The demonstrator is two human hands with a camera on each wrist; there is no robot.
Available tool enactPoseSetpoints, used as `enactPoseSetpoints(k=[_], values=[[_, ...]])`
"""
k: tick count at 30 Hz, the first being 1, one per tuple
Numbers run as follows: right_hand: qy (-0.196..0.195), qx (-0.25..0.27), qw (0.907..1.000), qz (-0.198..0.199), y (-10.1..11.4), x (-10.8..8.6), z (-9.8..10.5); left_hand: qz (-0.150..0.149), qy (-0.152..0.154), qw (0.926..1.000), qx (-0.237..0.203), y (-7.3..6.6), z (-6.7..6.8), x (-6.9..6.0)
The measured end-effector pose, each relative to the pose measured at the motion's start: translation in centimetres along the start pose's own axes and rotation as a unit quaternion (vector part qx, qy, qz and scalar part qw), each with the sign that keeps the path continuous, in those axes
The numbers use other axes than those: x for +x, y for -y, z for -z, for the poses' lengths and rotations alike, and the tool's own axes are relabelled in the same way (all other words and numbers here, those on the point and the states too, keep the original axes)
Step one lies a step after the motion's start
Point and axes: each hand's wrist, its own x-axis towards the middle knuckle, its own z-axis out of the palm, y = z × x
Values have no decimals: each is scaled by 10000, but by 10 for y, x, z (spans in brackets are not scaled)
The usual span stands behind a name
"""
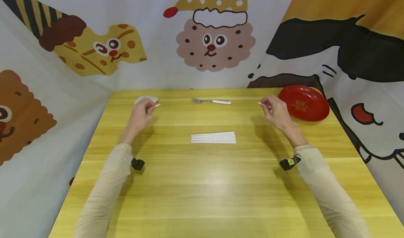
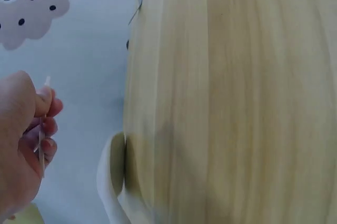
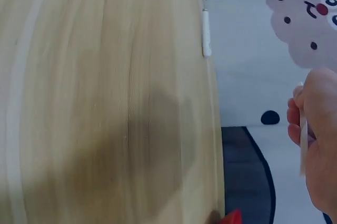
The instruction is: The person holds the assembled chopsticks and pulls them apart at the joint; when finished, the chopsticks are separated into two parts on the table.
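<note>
My left hand (image 1: 140, 115) is raised at the table's far left and pinches a thin white strip (image 2: 42, 150), whose tip pokes out past the thumb. At the far right my right hand (image 1: 277, 113) holds a similar thin white strip (image 3: 304, 139) between thumb and curled fingers. Between and nearer than the hands, a white pleated piece (image 1: 213, 138), narrower at its left end, lies flat on the table. A pale rounded thing (image 1: 152, 99) shows partly behind the left hand; its kind is unclear. Beside the right hand is a red oval plate (image 1: 310, 104) with gold characters.
A fork (image 1: 217, 101) with a white handle lies near the back edge of the wooden table (image 1: 202, 189), tines to the left. A cloth (image 1: 157, 55) printed with cartoon figures hangs behind the table. Each wrist carries a small black camera (image 1: 137, 164).
</note>
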Motion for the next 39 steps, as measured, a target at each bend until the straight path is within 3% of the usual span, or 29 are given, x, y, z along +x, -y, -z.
enactPoseSetpoints(k=[5, 8, 14, 20, 29, 39], values=[[463, 65, 9986, 235, 4, 6, -6, -168, 569, 9981, -156, -6, -3, 6], [528, 125, 9977, 412, 7, 13, -13, -101, 867, 9960, -209, -10, -11, 12], [645, 99, 9965, 515, 4, 28, -28, 14, 1109, 9938, 22, -13, -28, 26], [1067, 50, 9934, 417, -1, 41, -45, 86, 1549, 9876, 242, -20, -45, 39], [1926, -120, 9812, 45, -2, 49, -66, 332, 2118, 9764, 243, -21, -68, 49], [2539, -265, 9641, -728, -9, 49, -81, 569, 2269, 9722, 70, -14, -85, 56]])
